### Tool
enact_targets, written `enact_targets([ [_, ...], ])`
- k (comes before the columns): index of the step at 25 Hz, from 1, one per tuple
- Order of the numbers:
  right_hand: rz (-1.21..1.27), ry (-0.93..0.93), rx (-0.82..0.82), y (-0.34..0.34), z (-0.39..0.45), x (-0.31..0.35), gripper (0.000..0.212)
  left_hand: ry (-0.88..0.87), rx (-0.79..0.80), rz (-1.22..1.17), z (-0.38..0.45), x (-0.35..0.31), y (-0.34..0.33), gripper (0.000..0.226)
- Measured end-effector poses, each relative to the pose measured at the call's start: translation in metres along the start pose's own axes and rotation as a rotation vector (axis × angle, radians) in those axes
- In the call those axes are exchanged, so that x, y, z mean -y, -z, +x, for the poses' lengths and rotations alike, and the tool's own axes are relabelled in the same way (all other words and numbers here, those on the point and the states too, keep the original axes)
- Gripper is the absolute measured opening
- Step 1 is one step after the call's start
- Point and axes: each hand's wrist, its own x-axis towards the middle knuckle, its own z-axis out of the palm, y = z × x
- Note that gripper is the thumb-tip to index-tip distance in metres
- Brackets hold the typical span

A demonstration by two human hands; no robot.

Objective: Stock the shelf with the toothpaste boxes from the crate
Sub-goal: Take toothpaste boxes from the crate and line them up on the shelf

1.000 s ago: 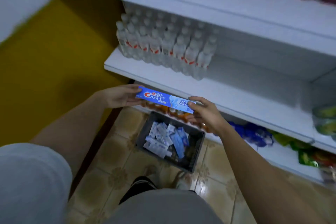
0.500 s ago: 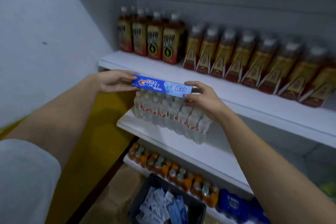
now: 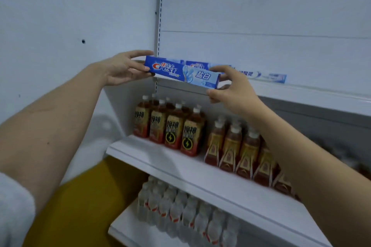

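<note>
A blue Crest toothpaste box (image 3: 181, 72) is held level at the front left corner of the top shelf (image 3: 301, 94). My left hand (image 3: 122, 68) pinches its left end, thumb below and fingers above. My right hand (image 3: 230, 88) grips its right end. Behind it on that shelf lie other toothpaste boxes (image 3: 261, 76), one partly hidden by the held box. The crate is out of view.
The shelf below carries brown drink bottles (image 3: 172, 126) in rows. Lower still stand clear water bottles (image 3: 180, 212). A white wall (image 3: 60, 26) closes off the left side, and the shelf unit's white back panel (image 3: 261, 6) rises above the top shelf.
Both hands have lifted the toothpaste box from the level of the drink-bottle shelf up to the top shelf's front edge. The view has tilted upward, and the crate has dropped out of sight.
</note>
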Motion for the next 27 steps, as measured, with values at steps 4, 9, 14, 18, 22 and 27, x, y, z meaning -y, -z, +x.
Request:
enact_targets([
  [4,-0.195,0.058,-0.058,-0.027,0.071,0.018,0.048,-0.05,-0.042,0.082,0.059,-0.019,0.037,0.046],
  [9,-0.342,-0.029,-0.081,-0.08,0.15,0.018,0.045,-0.036,-0.033,0.317,0.144,-0.02,0.094,0.046],
  [14,-0.507,-0.178,-0.033,-0.116,0.205,0.001,0.047,0.009,0.074,0.686,0.214,-0.014,0.128,0.054],
  [18,-0.65,-0.256,0.04,-0.136,0.246,-0.017,0.05,0.027,0.121,0.957,0.251,-0.016,0.143,0.051],
  [22,-0.735,-0.29,0.103,-0.152,0.278,-0.021,0.05,0.061,0.109,1.133,0.273,-0.018,0.154,0.052],
  [27,-0.741,-0.385,0.101,-0.165,0.296,-0.03,0.047,0.082,0.075,1.132,0.288,-0.008,0.156,0.05],
])
